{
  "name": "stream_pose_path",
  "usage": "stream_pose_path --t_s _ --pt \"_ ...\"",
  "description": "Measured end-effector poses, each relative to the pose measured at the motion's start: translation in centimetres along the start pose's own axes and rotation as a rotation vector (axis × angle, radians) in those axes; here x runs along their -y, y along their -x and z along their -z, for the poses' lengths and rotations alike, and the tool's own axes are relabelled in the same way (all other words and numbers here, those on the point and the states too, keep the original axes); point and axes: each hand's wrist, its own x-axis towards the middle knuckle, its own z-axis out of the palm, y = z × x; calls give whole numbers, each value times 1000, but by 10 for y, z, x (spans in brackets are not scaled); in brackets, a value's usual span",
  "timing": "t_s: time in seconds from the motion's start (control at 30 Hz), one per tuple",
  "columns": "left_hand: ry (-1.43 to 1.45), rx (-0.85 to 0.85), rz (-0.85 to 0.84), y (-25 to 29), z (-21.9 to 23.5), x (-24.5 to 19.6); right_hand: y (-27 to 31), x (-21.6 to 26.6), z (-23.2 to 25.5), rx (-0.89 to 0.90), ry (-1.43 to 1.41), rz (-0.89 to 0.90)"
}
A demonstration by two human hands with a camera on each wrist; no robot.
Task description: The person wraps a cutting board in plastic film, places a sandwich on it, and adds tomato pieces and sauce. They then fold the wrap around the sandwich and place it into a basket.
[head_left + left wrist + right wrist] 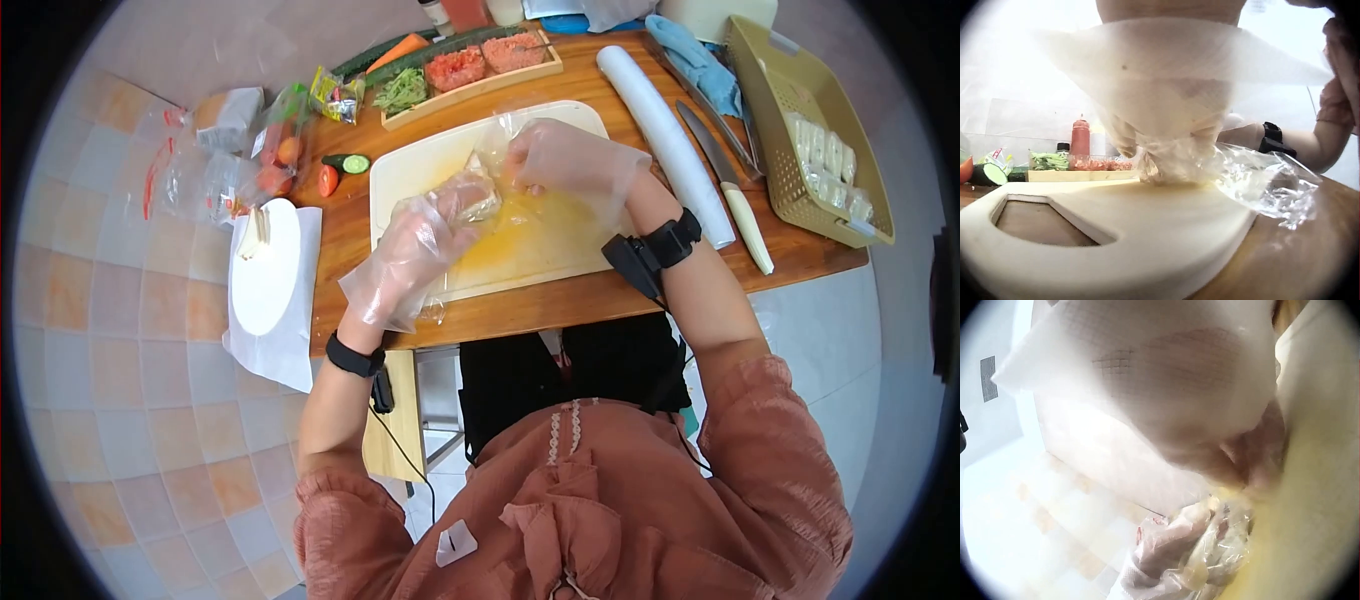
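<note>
Wrapped bundle [483, 198] lies in the left hand [422, 235], which curls round it on the cutting board [565, 265]; the right hand's [570, 160] grip, nearer the far edge, is unclear.

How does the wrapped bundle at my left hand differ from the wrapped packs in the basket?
The wrapped bundle is held in the left hand over the cutting board; the wrapped packs sit in the basket, untouched. The bundle is a single piece, while the packs are several, grouped together. The bundle also looks larger than any one pack. Both look pale under clear wrapping.
</note>
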Motion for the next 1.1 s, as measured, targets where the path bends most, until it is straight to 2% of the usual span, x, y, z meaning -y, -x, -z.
stream_pose_path --t_s 0.03,0.07,0.13,0.17,0.23,0.27,0.33,0.37,0.43,0.5,0.57,0.6,0.63,0.67,0.7,0.77,0.83,0.9,0.93,1.0,1.03,1.1 --pt "12 -6 -2 0 -1 2 1 3 3 16 -26 -132" --pt "25 -12 -2 1 -1 3 1 2 5 13 -26 -130" --pt "10 -4 13 0 0 3 0 3 9 -72 278 77" --pt "-2 2 30 0 0 3 0 4 10 -76 279 77" --pt "3 20 31 -1 5 -2 -1 14 10 -72 -171 4" --pt "10 38 36 -1 7 -5 -1 15 8 -76 -170 4" --pt "24 25 8 1 6 0 1 13 4 60 -370 53" --pt "39 9 -13 2 5 2 1 11 3 53 -371 49" --pt "38 17 -20 2 5 5 0 6 2 177 16 68" --pt "40 24 -33 3 5 6 -1 2 2 184 59 6" --pt "-75 -65 -83 2 3 3 -1 -2 9 163 129 -79" --pt "-62 -58 -131 1 3 0 -5 -5 11 215 520 180" --pt "-80 -55 -21 2 4 -3 -8 -9 14 280 916 421" --pt "-96 -50 80 1 4 -4 -11 -10 16 176 932 447" --pt "-87 -92 45 -1 2 2 -16 -11 15 74 953 471" --pt "-85 -164 -7 -6 -3 3 -23 -22 8 -267 831 649" --pt "-85 -185 -51 -11 -5 1 -17 -14 -2 -225 -112 222" --pt "-68 -186 30 -16 -7 3 -16 -10 -10 -132 -95 135" --pt "-64 -184 18 -19 -7 -2 -15 -6 -12 -141 -87 130" --pt "-189 -245 5 -20 -7 -14 -16 -3 -17 28 223 -23" --pt "-189 -244 5 -21 -8 -15 -19 -3 -17 28 223 -24" --pt "-440 -300 -160 -21 -13 -14 -22 -3 -17 45 270 -41"
